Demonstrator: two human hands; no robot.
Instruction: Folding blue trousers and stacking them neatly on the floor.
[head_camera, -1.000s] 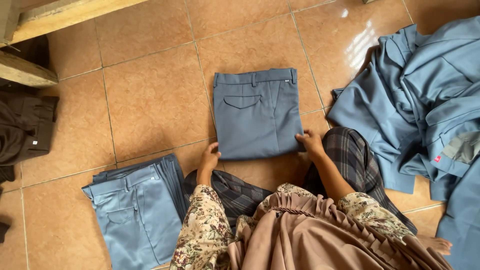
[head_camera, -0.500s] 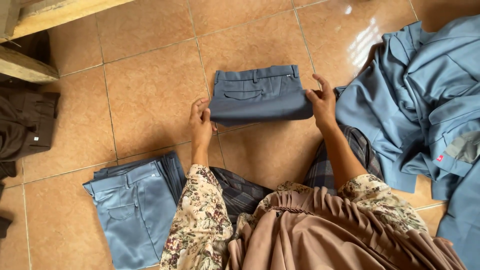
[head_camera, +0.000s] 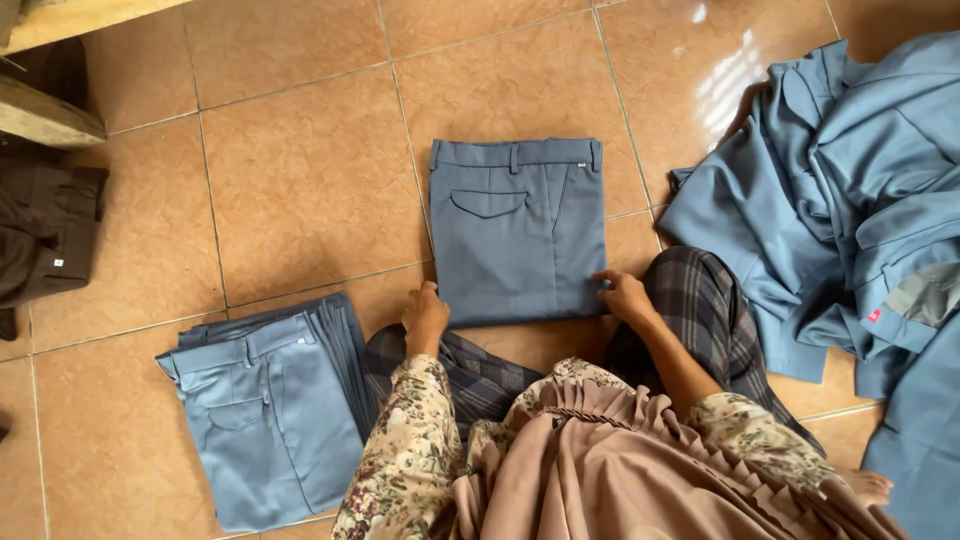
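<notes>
Terracotta tiles make up the floor (head_camera: 300, 180), where a loose heap of blue-grey garments (head_camera: 860, 210) spreads at the right. A stack of folded trousers (head_camera: 265, 415) lies at the left, just beside the person's knee. The folded blue-grey trousers (head_camera: 518, 228) lie flat in front of the person, pocket up. The left hand (head_camera: 426, 316) touches their lower left corner, fingers curled; the right hand (head_camera: 622, 294) rests its fingertips on the lower right edge, grip loose, clasping nothing.

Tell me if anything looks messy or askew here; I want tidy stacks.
The folded trousers and the stack lie neat. Only the blue heap on the right is crumpled and unfolded, spilling over the tiles. Nothing looks damaged.
</notes>
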